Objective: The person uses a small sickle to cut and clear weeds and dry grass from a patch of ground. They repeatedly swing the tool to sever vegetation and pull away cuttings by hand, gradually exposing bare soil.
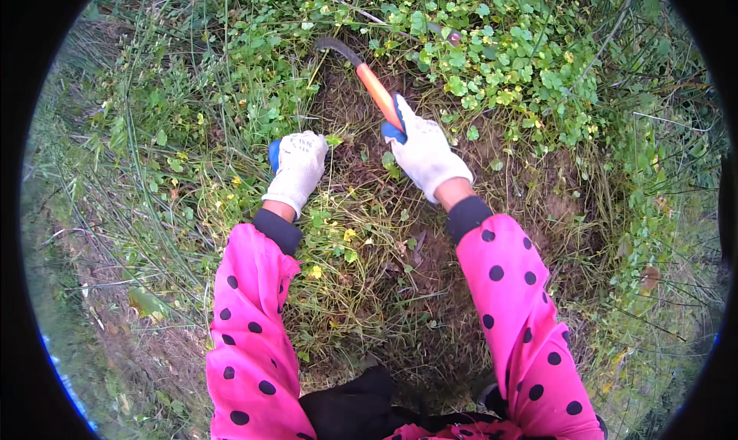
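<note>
My right hand (425, 146), in a white knit glove with blue-coated fingers, is closed around the orange handle of a sickle (377, 91). The sickle's dark curved blade points up and left, its tip among the weeds at the edge of a patch of bare soil. To the left, my left hand (298, 166), gloved alike, is curled with its back up among green stems. A small leafy sprig (333, 140) shows beside its knuckles. What lies inside its fingers is hidden.
Leafy low weeds (519, 65) grow thickly at the top and right. Tall thin stems (135, 146) stand at the left. Loose pulled or cut stems (369, 261) lie on brown soil (490, 134) between my arms. A dry stalk (346, 3) crosses the top.
</note>
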The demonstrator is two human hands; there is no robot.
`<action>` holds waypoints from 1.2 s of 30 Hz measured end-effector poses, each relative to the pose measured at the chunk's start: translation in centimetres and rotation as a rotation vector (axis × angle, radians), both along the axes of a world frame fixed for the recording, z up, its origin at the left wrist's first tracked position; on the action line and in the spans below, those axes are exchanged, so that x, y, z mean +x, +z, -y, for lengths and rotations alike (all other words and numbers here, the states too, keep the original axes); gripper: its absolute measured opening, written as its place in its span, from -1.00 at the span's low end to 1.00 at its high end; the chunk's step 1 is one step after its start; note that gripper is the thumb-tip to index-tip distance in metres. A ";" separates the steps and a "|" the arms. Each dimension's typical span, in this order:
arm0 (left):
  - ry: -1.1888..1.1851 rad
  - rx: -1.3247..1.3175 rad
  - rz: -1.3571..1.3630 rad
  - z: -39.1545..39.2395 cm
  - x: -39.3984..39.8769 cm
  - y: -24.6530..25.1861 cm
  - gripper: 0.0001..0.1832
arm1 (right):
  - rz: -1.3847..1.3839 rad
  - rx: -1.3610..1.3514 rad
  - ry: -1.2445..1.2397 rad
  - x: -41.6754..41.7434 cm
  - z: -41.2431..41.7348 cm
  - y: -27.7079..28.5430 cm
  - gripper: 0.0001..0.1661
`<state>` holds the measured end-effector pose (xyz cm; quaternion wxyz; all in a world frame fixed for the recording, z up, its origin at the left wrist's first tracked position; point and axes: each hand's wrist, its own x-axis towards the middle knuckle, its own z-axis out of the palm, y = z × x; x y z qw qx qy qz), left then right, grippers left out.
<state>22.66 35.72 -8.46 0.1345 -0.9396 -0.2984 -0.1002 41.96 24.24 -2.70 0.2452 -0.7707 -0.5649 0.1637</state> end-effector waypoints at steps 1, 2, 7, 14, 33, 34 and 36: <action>0.004 -0.068 0.008 0.3 0.0 0.6 -0.94 | -0.044 -0.020 -0.004 0.1 -0.5 -1.2 -0.32; -0.003 -0.133 0.016 0.4 -0.6 0.7 -0.96 | -0.104 -0.033 -0.006 -0.1 0.7 -2.8 -0.31; 0.064 -0.029 -0.226 10.4 -8.2 4.3 -0.55 | -0.378 -0.254 0.006 1.8 19.0 -4.5 -0.21; 0.249 -0.249 -0.386 18.0 -8.9 9.3 -0.40 | -1.504 -0.258 -0.262 0.2 16.8 -1.4 -0.32; 0.006 0.009 -0.402 6.4 -9.1 5.0 -0.70 | -1.748 -0.286 -0.408 -4.6 23.6 2.3 -0.28; -0.016 0.026 -0.323 8.2 -9.5 5.1 -0.68 | -1.682 -0.209 -0.464 -3.6 23.5 1.3 -0.27; 0.244 -0.128 -0.509 10.4 -10.0 4.6 -0.68 | -1.492 -0.076 -0.521 -1.2 22.6 0.7 -0.26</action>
